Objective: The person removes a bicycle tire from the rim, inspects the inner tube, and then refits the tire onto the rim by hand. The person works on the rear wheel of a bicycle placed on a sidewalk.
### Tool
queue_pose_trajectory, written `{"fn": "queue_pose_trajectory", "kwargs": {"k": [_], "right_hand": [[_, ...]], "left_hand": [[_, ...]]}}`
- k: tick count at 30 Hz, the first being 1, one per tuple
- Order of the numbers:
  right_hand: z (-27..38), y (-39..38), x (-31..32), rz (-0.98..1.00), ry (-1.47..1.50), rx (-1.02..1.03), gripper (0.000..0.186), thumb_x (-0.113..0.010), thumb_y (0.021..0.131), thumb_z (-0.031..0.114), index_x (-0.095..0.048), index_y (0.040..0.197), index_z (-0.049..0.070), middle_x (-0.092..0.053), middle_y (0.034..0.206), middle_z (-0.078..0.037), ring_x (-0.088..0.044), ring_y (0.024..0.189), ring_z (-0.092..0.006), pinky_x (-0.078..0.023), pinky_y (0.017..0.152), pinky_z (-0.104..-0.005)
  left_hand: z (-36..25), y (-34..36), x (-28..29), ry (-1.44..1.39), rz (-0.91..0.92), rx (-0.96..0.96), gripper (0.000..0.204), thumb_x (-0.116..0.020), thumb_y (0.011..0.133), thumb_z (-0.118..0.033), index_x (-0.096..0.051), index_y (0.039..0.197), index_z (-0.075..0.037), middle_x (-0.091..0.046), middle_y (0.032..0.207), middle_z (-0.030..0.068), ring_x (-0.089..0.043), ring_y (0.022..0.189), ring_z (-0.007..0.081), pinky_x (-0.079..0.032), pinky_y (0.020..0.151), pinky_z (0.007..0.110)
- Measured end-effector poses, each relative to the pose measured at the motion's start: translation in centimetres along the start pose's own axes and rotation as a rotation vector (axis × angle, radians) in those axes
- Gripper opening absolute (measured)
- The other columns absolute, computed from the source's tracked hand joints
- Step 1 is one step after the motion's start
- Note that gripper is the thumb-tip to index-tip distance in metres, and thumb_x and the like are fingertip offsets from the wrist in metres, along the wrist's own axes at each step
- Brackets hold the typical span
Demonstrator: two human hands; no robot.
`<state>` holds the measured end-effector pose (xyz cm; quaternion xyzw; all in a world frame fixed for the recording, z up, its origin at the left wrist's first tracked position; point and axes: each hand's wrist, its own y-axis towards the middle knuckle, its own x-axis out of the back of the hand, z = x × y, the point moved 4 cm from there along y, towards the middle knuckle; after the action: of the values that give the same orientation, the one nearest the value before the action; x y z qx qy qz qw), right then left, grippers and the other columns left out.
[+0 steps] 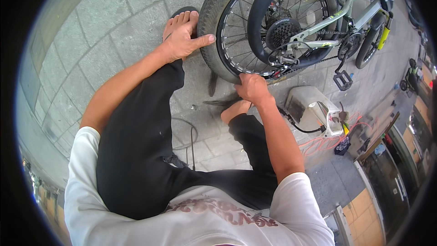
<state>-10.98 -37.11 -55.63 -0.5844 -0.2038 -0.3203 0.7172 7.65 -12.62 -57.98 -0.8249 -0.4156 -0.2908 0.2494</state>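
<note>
A bicycle wheel with a wide black tyre [210, 23] stands in front of me at the rear of a grey-green bicycle [339, 16]. My left hand [180, 43] is at the tyre's left side, its thumb laid across the tread edge and its other fingers mostly hidden. My right hand [255, 87] is closed at the tyre's near lower edge, knuckles up, by the rim. A loose black inner tube [254, 29] loops over the wheel and around the gear cassette [283, 33].
A cut-open whitish plastic container [302, 105] lies right of my right foot [236, 110], with a black hose [302, 130] beside it. Orange cord [314, 143] tangles on the paving. My left foot [183, 18] rests by the tyre. A small scooter [412, 77] stands farther right.
</note>
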Motion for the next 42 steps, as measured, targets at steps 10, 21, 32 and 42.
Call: {"fn": "queue_pose_trajectory", "kwargs": {"k": [10, 21, 32, 42], "right_hand": [[9.9, 4.3, 6.7, -0.208, 0.618, -0.201, 0.041, -0.077, 0.086, 0.035, -0.069, 0.098, -0.004, -0.074, 0.097, -0.03, -0.072, 0.096, -0.0502, -0.056, 0.088, -0.0557], [0.0, -1.1, 2.9, 0.073, 0.188, -0.015, 0.051, -0.082, 0.086, 0.043, -0.073, 0.113, 0.001, -0.077, 0.103, -0.024, -0.073, 0.103, -0.0441, -0.058, 0.093, -0.0514], [3.2, 1.4, 2.2, 0.036, 0.223, -0.003, 0.038, -0.081, 0.084, 0.03, -0.073, 0.096, -0.005, -0.074, 0.089, -0.029, -0.072, 0.093, -0.0489, -0.057, 0.085, -0.0534], [9.4, 4.8, 8.5, -0.06, 0.819, -0.139, 0.045, -0.082, 0.086, 0.034, -0.073, 0.107, -0.004, -0.076, 0.089, -0.022, -0.075, 0.082, -0.0316, -0.057, 0.08, -0.0418]], "left_hand": [[-0.4, -0.3, -0.1, 0.108, 0.093, -0.017, 0.113, -0.068, 0.077, -0.088, -0.052, 0.136, 0.007, -0.053, 0.124, 0.0194, -0.049, 0.124, 0.0378, -0.034, 0.11, 0.048], [-0.3, -0.6, -0.5, 0.195, 0.006, -0.065, 0.107, -0.064, 0.086, -0.082, -0.049, 0.14, 0.009, -0.058, 0.126, 0.0225, -0.053, 0.128, 0.0397, -0.036, 0.112, 0.05], [-1.0, -1.1, 0.6, 0.13, -0.006, -0.054, 0.101, -0.068, 0.074, -0.091, -0.067, 0.118, 0.0, -0.058, 0.117, 0.0173, -0.052, 0.125, 0.0349, -0.036, 0.109, 0.047], [-1.2, -0.6, 0.6, 0.134, 0.06, -0.059, 0.094, -0.066, 0.081, -0.085, -0.066, 0.117, 0.002, -0.057, 0.122, 0.019, -0.051, 0.123, 0.0356, -0.036, 0.106, 0.048]]}}
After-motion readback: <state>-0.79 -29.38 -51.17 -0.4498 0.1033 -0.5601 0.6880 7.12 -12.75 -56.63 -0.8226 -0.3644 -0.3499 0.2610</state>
